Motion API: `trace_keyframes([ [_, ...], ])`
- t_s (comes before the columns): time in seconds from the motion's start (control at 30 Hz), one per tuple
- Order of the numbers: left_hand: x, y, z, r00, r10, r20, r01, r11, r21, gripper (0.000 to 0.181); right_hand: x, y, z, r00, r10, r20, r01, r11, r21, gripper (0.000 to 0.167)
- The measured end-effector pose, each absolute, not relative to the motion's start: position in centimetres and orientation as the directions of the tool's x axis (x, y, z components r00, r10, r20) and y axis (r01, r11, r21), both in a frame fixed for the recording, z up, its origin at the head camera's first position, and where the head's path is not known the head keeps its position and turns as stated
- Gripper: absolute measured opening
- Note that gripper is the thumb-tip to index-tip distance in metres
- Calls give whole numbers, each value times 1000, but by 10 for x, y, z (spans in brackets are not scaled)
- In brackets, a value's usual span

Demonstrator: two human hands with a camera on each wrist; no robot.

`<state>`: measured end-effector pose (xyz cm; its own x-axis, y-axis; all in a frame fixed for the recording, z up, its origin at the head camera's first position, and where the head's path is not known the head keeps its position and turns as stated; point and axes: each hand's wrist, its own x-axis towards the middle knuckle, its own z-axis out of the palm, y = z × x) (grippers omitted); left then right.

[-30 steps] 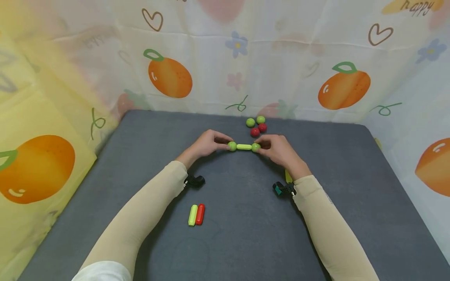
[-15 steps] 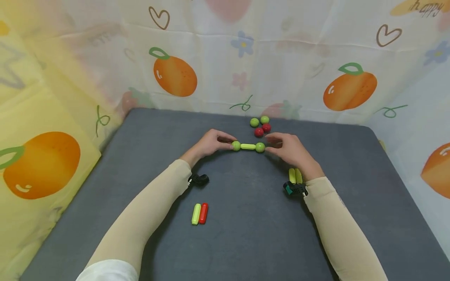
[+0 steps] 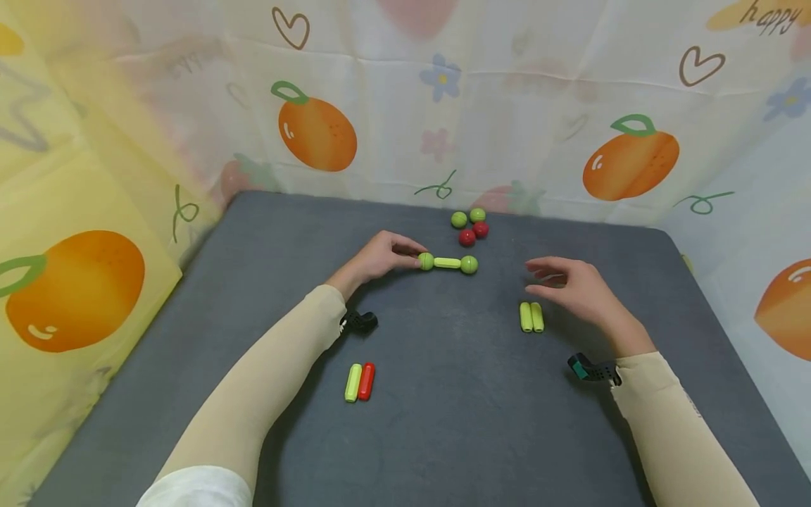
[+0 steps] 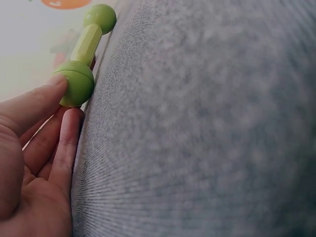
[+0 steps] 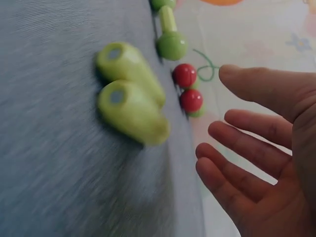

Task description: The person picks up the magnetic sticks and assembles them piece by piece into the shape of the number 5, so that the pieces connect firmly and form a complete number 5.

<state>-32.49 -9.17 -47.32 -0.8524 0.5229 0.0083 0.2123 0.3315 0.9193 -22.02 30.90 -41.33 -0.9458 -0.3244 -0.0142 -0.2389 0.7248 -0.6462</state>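
A yellow-green rod (image 3: 447, 263) joins two green balls into a dumbbell shape lying on the table. My left hand (image 3: 384, 255) pinches the left green ball (image 4: 78, 85) between thumb and fingers. The far green ball (image 3: 469, 265) is untouched. To the right, my right hand (image 3: 578, 290) holds nothing, its fingers spread apart in the right wrist view. Close to it, a pair of yellow-green rods (image 3: 531, 317) lie side by side, with grey round ends (image 5: 116, 95) showing in the right wrist view.
Two red balls (image 3: 467, 237) and two loose green balls (image 3: 459, 220) are grouped near the table's back edge. Nearer the front lie a yellow-green rod (image 3: 353, 383) and a red rod (image 3: 367, 382), side by side. A printed curtain (image 3: 507, 141) stands behind the grey table (image 3: 443, 422).
My right hand has let go of the right green ball and moved right and nearer, uncovering the pair of yellow-green rods. My left hand keeps its place on the left ball.
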Motion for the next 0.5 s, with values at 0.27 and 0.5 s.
trace_keyframes([
  [0.27,-325,-94,-474,-853,523,0,201,328,923,30,-195,328,-424,-929,-369,15,-294,713,-636,54],
  [0.5,-325,-91,-473,-857,515,1,206,341,917,29,-183,332,-435,-917,-398,19,-322,714,-622,55],
])
